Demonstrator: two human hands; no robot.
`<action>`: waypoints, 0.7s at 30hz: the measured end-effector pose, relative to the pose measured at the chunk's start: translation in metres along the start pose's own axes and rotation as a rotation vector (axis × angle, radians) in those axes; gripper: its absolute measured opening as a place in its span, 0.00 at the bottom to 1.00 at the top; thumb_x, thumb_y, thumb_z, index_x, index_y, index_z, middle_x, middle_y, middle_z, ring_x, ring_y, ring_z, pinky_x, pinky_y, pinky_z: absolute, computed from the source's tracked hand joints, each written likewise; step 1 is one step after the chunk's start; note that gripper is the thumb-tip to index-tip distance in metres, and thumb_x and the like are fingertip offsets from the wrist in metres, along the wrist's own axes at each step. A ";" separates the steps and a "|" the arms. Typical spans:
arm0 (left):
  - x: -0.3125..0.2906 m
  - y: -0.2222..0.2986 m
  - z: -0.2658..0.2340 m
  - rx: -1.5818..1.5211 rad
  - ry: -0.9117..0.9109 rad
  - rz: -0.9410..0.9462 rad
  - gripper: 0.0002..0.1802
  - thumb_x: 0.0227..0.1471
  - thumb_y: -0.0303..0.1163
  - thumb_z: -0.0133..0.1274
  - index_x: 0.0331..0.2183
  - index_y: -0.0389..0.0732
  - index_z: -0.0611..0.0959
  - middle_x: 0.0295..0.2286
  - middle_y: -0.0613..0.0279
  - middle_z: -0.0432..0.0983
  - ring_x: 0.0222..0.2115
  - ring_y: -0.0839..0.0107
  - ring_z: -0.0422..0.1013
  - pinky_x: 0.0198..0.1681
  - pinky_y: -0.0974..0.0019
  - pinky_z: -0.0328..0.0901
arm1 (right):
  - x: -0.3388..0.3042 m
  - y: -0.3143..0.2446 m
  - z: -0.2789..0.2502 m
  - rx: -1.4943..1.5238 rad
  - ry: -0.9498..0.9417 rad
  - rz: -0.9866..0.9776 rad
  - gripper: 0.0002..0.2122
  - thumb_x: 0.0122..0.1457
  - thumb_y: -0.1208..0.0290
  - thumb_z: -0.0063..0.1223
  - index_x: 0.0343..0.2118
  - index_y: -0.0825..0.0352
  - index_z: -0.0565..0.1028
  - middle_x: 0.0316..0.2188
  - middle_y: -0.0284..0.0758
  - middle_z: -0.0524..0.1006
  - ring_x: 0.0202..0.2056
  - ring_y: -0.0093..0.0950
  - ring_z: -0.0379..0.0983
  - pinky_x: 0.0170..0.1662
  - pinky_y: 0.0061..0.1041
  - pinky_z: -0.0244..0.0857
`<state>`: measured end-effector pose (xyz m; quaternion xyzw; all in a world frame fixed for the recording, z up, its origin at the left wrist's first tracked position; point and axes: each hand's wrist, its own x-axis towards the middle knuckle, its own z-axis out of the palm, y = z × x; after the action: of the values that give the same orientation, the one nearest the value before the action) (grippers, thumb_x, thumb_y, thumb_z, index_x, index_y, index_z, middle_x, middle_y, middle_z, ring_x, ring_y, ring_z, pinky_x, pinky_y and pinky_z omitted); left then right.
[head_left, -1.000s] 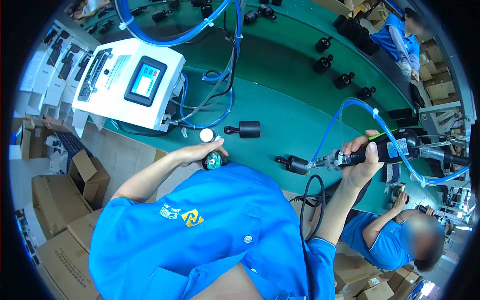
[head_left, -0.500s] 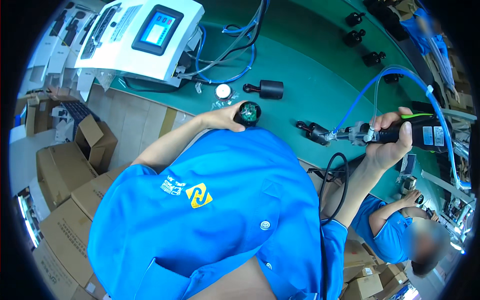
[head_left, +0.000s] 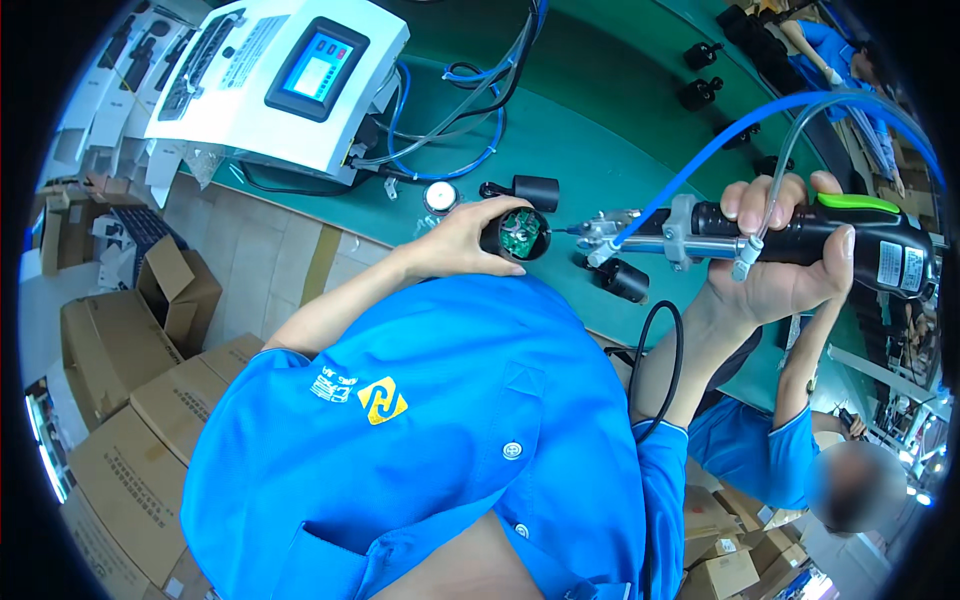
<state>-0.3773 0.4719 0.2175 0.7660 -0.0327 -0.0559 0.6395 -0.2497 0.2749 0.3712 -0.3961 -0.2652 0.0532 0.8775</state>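
Note:
My left hand (head_left: 452, 240) is closed round a black cylindrical housing (head_left: 490, 238), its open end showing a green circuit board (head_left: 519, 236) inside. In my right hand (head_left: 775, 228) is a black power screwdriver (head_left: 885, 245) with a green lever, a blue tube and a clear hose. Its thin bit points left, with the tip at or just over the right rim of the housing; contact I cannot tell. Beneath the screwdriver's front lies one black cylinder (head_left: 624, 281). Another black cylinder (head_left: 537, 192) with a stem lies just beyond my left hand, near a round white-faced part (head_left: 440, 197).
A white machine (head_left: 235, 95) with a small screen stands at the far left of the green bench (head_left: 590, 150), cables and tubes trailing from it. Several black parts (head_left: 700, 93) line the far side. Cardboard boxes (head_left: 130, 440) are stacked at left. At right works a person in blue (head_left: 740, 450).
My right hand has brought the screwdriver leftward to the housing, off the black cylinder near its front. My left hand has tilted the housing's opening more into view and shifted slightly right.

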 end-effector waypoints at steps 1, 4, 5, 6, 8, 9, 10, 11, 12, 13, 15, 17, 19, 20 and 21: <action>0.000 -0.002 0.002 0.032 0.015 0.028 0.39 0.29 0.33 0.64 0.46 0.37 0.67 0.42 0.54 0.66 0.45 0.66 0.62 0.49 0.67 0.56 | 0.001 0.002 0.004 0.033 -0.015 -0.002 0.19 0.49 0.55 0.41 0.37 0.67 0.66 0.15 0.35 0.67 0.14 0.26 0.61 0.21 0.28 0.58; -0.003 -0.011 0.007 0.118 0.054 0.096 0.40 0.28 0.39 0.64 0.46 0.36 0.67 0.42 0.51 0.67 0.44 0.61 0.64 0.47 0.65 0.58 | 0.003 0.008 0.010 0.060 -0.042 0.003 0.19 0.49 0.54 0.40 0.36 0.66 0.66 0.15 0.35 0.67 0.15 0.26 0.61 0.21 0.28 0.58; -0.003 -0.015 0.008 0.090 0.044 0.099 0.41 0.28 0.40 0.64 0.46 0.36 0.67 0.41 0.51 0.67 0.44 0.60 0.64 0.47 0.65 0.59 | 0.002 0.009 0.011 0.047 -0.036 -0.005 0.19 0.49 0.54 0.40 0.36 0.66 0.66 0.15 0.35 0.67 0.15 0.26 0.61 0.21 0.28 0.58; -0.003 -0.017 0.009 0.064 0.033 0.102 0.41 0.28 0.40 0.64 0.46 0.36 0.67 0.41 0.51 0.67 0.44 0.60 0.64 0.46 0.65 0.59 | 0.002 0.009 0.011 0.033 -0.030 -0.014 0.19 0.50 0.54 0.40 0.36 0.66 0.66 0.15 0.35 0.67 0.15 0.26 0.62 0.21 0.28 0.58; -0.001 -0.017 0.009 0.056 0.030 0.094 0.41 0.28 0.41 0.64 0.46 0.36 0.67 0.41 0.50 0.67 0.43 0.60 0.64 0.46 0.65 0.59 | 0.001 0.010 0.009 0.025 -0.035 -0.009 0.19 0.50 0.54 0.40 0.37 0.66 0.66 0.15 0.35 0.67 0.15 0.26 0.62 0.22 0.28 0.58; 0.000 -0.017 0.008 0.055 0.027 0.088 0.41 0.28 0.41 0.64 0.46 0.36 0.67 0.41 0.50 0.67 0.43 0.59 0.65 0.46 0.65 0.59 | 0.001 0.010 0.008 0.020 -0.041 -0.009 0.19 0.50 0.54 0.40 0.37 0.66 0.65 0.15 0.35 0.67 0.15 0.27 0.62 0.22 0.28 0.58; 0.001 -0.018 0.009 0.053 0.023 0.088 0.41 0.28 0.41 0.64 0.46 0.36 0.67 0.41 0.50 0.67 0.43 0.59 0.65 0.46 0.65 0.59 | 0.000 0.010 0.007 0.017 -0.039 -0.010 0.19 0.50 0.54 0.40 0.37 0.66 0.65 0.15 0.35 0.67 0.15 0.27 0.62 0.22 0.28 0.58; 0.000 -0.020 0.009 0.062 0.026 0.091 0.41 0.28 0.41 0.64 0.46 0.36 0.67 0.41 0.50 0.67 0.43 0.59 0.65 0.46 0.65 0.59 | 0.000 0.013 0.007 0.035 -0.079 0.004 0.19 0.50 0.55 0.39 0.37 0.67 0.66 0.16 0.35 0.67 0.16 0.26 0.63 0.23 0.28 0.58; -0.001 -0.021 0.009 0.072 0.030 0.094 0.41 0.28 0.42 0.64 0.46 0.36 0.67 0.41 0.49 0.67 0.43 0.59 0.65 0.46 0.65 0.59 | 0.000 0.016 0.007 0.055 -0.120 0.018 0.19 0.51 0.55 0.39 0.37 0.67 0.67 0.17 0.34 0.66 0.17 0.26 0.63 0.24 0.28 0.58; -0.002 -0.022 0.010 0.072 0.038 0.088 0.41 0.28 0.42 0.64 0.46 0.36 0.67 0.41 0.49 0.67 0.43 0.59 0.65 0.46 0.65 0.59 | 0.000 0.020 0.007 0.061 -0.124 0.026 0.19 0.51 0.55 0.39 0.37 0.67 0.67 0.17 0.34 0.66 0.17 0.26 0.63 0.24 0.28 0.58; 0.000 -0.015 0.010 0.095 0.003 0.081 0.40 0.27 0.33 0.65 0.45 0.33 0.67 0.40 0.53 0.67 0.43 0.69 0.64 0.47 0.69 0.57 | -0.002 0.015 0.008 0.031 -0.100 0.007 0.19 0.51 0.55 0.38 0.37 0.67 0.67 0.17 0.35 0.67 0.17 0.26 0.63 0.24 0.28 0.58; 0.002 -0.012 0.010 0.095 -0.002 0.087 0.40 0.27 0.34 0.65 0.45 0.33 0.67 0.40 0.53 0.67 0.43 0.69 0.64 0.47 0.69 0.57 | -0.003 0.013 0.008 0.032 -0.102 0.009 0.19 0.51 0.55 0.38 0.38 0.67 0.67 0.17 0.35 0.67 0.17 0.27 0.63 0.24 0.29 0.58; 0.002 -0.012 0.010 0.096 0.002 0.088 0.40 0.27 0.34 0.65 0.45 0.33 0.67 0.40 0.53 0.67 0.43 0.68 0.64 0.47 0.68 0.57 | -0.003 0.015 0.006 0.041 -0.111 0.017 0.19 0.52 0.55 0.38 0.38 0.67 0.67 0.17 0.35 0.67 0.17 0.27 0.63 0.24 0.29 0.58; 0.002 -0.012 0.011 0.093 -0.001 0.087 0.40 0.27 0.34 0.65 0.45 0.33 0.67 0.40 0.53 0.67 0.43 0.68 0.64 0.47 0.68 0.57 | -0.003 0.015 0.005 0.045 -0.116 0.020 0.19 0.52 0.56 0.38 0.38 0.68 0.67 0.17 0.36 0.67 0.17 0.27 0.63 0.24 0.29 0.58; 0.002 -0.012 0.011 0.090 -0.005 0.087 0.39 0.27 0.35 0.65 0.45 0.33 0.68 0.41 0.53 0.67 0.43 0.68 0.64 0.47 0.68 0.58 | -0.003 0.016 0.005 0.048 -0.122 0.023 0.19 0.52 0.56 0.38 0.38 0.68 0.66 0.18 0.36 0.68 0.17 0.27 0.63 0.24 0.29 0.58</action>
<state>-0.3768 0.4630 0.2032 0.7917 -0.0701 -0.0284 0.6062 -0.2530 0.2878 0.3611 -0.3738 -0.3122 0.0938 0.8683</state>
